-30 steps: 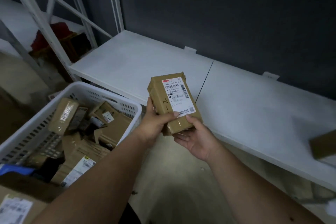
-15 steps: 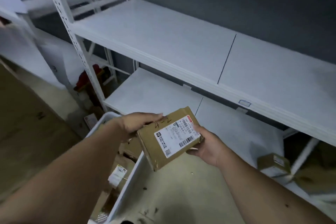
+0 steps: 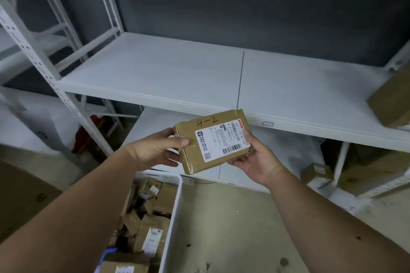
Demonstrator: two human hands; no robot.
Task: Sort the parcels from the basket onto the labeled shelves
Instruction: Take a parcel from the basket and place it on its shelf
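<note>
Together, the left hand (image 3: 155,152) and right hand (image 3: 258,162) clamp a flat, taped brown cardboard parcel (image 3: 213,141) by its short ends, "4-2" handwritten above its white label. Beyond them runs a smooth white metal shelf (image 3: 155,77); below the left hand sits a white basket (image 3: 175,213) of parcels.

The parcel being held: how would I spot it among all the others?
Look in front of the white shelf, above the basket. The parcel sits between the left hand and right hand. Only it has "4-2" handwritten above its label.
</note>
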